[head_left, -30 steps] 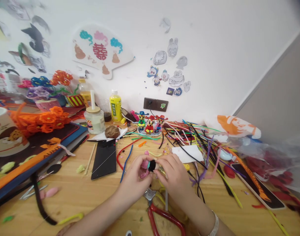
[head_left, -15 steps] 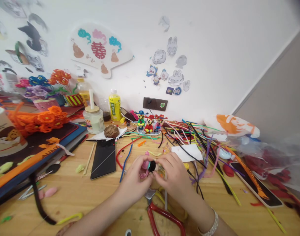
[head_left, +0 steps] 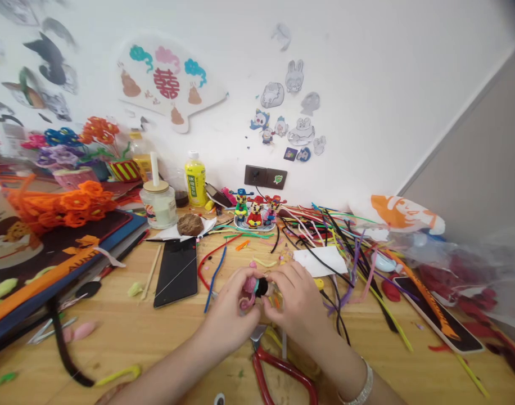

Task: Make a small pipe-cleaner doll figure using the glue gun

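Between my two hands is a small pink, teal and black pipe-cleaner figure (head_left: 261, 287), held above the table. My left hand (head_left: 234, 304) is closed around its pink side, with thumb and fingers pressed in. On the black end, the fingertips of my right hand (head_left: 297, 295) pinch from the right; just what they grip there is partly hidden. Red-handled pliers (head_left: 278, 368) lie on the wood below my hands. Behind them, three finished figures (head_left: 255, 211) in bright hats sit on a small tray.
Loose pipe cleaners (head_left: 325, 225) are heaped at the back right beside a white paper (head_left: 320, 261). Left of my hands lie a black phone (head_left: 176, 273) and a blue pipe cleaner (head_left: 215, 278). A yellow bottle (head_left: 195, 180) and a candle jar (head_left: 158, 205) stand near the wall. Another phone (head_left: 438, 318) lies right.
The view has shifted very slightly. Both hands stay on the figure, with only small finger movement.
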{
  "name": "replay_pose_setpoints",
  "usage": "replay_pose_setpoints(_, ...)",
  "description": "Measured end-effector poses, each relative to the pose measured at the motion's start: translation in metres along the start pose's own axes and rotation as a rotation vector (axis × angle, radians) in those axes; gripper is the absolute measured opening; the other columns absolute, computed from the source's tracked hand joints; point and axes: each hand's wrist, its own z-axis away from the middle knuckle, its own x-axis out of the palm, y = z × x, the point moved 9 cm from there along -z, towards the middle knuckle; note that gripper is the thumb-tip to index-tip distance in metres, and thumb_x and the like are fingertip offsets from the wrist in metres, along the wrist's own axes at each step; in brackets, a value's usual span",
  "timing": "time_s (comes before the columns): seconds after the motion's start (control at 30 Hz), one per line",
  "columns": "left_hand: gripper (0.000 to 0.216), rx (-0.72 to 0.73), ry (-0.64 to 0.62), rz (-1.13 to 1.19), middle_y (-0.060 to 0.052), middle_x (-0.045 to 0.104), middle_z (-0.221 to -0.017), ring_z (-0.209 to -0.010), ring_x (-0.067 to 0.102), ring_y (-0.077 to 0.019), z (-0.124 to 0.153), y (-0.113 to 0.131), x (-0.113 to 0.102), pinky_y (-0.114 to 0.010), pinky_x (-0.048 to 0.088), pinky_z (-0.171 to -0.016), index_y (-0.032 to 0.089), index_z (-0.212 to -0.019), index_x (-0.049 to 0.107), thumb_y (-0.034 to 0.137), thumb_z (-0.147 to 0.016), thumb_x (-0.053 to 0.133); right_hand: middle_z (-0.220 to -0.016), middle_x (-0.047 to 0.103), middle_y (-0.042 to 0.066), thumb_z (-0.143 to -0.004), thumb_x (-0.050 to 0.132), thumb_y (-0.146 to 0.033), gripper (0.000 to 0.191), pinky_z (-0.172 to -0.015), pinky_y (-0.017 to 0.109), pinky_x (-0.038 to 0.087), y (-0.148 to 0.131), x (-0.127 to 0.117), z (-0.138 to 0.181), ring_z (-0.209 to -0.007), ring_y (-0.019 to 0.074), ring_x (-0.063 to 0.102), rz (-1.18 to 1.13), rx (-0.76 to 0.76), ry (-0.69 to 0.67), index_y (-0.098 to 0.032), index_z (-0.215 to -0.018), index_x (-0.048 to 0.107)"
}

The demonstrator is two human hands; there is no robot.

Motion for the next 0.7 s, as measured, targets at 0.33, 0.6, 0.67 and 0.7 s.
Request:
replay_pose_setpoints(0.33,0.039,-0.158,0.005,0.234,0.003,0.052,-0.076,-0.068,0.051,-0.0111,-0.013,-0.007,-0.003,-0.021,0.04,-0.062,0.016,-0.089,0.047,0.006,-0.053,0.054,-0.073,0.051,0.003,-0.078,0.037,-0.016,0.012,-0.065,0.031,0.038,0.025,-0.03,0.006,-0.071,0.017,0.047,-0.291,0.188,0.22,-0.018,-0.077,0.049)
replay_pose_setpoints(0.6,0.038,-0.078,-0.062,0.189,-0.001,0.057,-0.08,-0.073,0.053,-0.0145,-0.012,-0.004,-0.004,-0.024,0.041,-0.067,0.018,-0.093,0.053,0.007,-0.057,0.058,-0.057,0.046,-0.004,-0.085,0.031,-0.046,0.029,-0.043,0.023,0.034,0.056,0.048,0.018,-0.043,0.01,0.043,-1.024,0.601,-0.089,-0.021,-0.081,0.045)
replay_pose_setpoints(0.67,0.04,-0.057,-0.062,0.233,-0.003,0.058,-0.085,-0.079,0.054,-0.0163,-0.012,-0.004,-0.005,-0.025,0.041,-0.071,0.018,-0.096,0.053,0.008,-0.058,0.061,-0.058,0.05,-0.004,-0.08,0.04,-0.052,0.035,-0.04,0.023,0.033,0.044,0.064,0.02,-0.041,0.0101,0.045,-1.186,0.624,-0.165,-0.02,-0.094,0.045)
replay_pose_setpoints(0.7,0.044,-0.045,-0.059,0.276,-0.004,0.058,-0.089,-0.083,0.054,-0.0172,-0.013,-0.005,-0.005,-0.026,0.042,-0.073,0.019,-0.099,0.051,0.008,-0.058,0.062,-0.058,0.05,-0.004,-0.077,0.045,-0.053,0.038,-0.041,0.022,0.033,0.04,0.068,0.019,-0.042,0.0101,0.046,-1.242,0.634,-0.168,-0.02,-0.096,0.045)
